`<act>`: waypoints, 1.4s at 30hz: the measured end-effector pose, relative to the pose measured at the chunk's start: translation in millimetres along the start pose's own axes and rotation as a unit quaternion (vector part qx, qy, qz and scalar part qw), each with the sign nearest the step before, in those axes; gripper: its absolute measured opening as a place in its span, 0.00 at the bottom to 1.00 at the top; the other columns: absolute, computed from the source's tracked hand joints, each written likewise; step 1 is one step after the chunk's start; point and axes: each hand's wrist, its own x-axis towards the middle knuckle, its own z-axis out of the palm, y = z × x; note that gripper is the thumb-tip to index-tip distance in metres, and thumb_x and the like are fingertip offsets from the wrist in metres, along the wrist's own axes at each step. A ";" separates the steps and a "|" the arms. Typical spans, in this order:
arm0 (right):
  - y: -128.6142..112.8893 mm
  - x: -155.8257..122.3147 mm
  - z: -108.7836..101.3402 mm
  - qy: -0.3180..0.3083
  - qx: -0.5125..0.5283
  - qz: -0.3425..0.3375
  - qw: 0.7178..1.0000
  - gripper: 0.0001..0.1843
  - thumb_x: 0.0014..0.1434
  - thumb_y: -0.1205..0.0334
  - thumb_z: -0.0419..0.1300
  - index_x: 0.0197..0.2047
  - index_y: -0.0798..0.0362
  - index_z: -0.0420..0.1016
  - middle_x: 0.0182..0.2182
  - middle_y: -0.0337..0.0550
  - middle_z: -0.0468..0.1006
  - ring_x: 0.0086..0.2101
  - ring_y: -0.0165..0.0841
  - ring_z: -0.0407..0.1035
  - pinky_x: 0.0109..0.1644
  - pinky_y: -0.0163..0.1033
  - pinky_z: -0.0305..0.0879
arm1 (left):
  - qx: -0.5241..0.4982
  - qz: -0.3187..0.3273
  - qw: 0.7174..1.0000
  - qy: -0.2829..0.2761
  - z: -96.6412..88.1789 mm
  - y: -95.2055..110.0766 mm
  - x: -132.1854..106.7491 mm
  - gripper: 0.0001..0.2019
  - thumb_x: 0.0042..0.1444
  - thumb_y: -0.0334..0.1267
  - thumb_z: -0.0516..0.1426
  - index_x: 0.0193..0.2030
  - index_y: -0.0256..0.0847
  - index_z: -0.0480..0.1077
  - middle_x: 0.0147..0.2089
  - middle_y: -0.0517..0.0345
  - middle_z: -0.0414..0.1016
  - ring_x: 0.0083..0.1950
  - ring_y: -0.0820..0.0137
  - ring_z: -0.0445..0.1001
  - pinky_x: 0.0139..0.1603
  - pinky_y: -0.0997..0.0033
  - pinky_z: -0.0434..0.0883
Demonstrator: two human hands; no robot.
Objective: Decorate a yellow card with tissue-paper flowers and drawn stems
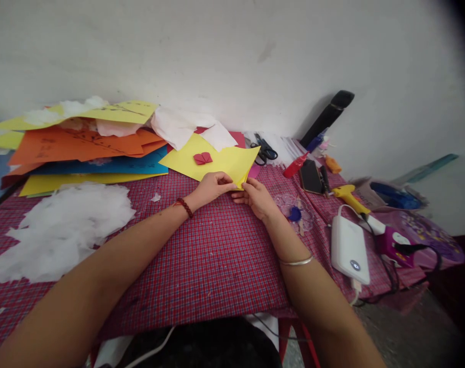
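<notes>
A large yellow sheet of paper (228, 159) lies on the checked cloth in front of me, with a small red folded paper piece (203, 158) on it. At its near right edge, my left hand (216, 185) is closed, thumb and fingers pinching folded yellow paper (243, 180). From the other side my right hand (254, 196) pinches the same paper between thumb and forefinger, its other fingers curled loosely below. Whether this fold is the sheet's own corner or a separate piece, I cannot tell.
At left are stacked coloured sheets (79, 143) and a heap of white tissue (71, 225). Black scissors (266, 149) lie behind the yellow sheet. To the right are a red tube (296, 164), a phone (311, 177), a clear dish (305, 204), a yellow glue gun (350, 198) and a white power bank (349, 244).
</notes>
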 end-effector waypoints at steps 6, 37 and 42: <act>2.2 0.7 3.5 0.023 -0.020 -0.003 1.000 0.11 0.58 0.76 0.50 0.40 0.52 0.67 0.29 0.36 0.80 0.21 0.25 0.74 0.25 0.28 0.73 | 0.112 0.032 0.993 0.022 3.3 3.7 -4.3 0.07 0.57 0.32 0.55 0.28 0.39 0.68 0.28 0.61 0.70 0.30 0.72 0.66 0.34 0.70 0.66; 4.3 1.2 5.8 0.037 -0.018 -0.010 0.999 0.10 0.66 0.55 0.58 0.42 0.53 0.67 0.27 0.38 0.79 0.19 0.26 0.73 0.25 0.30 0.74 | 0.206 0.060 0.977 0.022 4.5 0.8 -6.1 0.10 0.60 0.41 0.61 0.31 0.38 0.71 0.33 0.57 0.72 0.35 0.69 0.68 0.36 0.68 0.63; 4.5 1.4 4.9 0.031 -0.017 -0.008 0.999 0.06 0.67 0.59 0.55 0.41 0.53 0.67 0.25 0.35 0.78 0.19 0.25 0.73 0.24 0.29 0.72 | 0.199 0.063 0.978 0.024 4.9 0.3 -5.9 0.13 0.61 0.46 0.60 0.32 0.38 0.72 0.33 0.57 0.73 0.34 0.70 0.68 0.35 0.69 0.62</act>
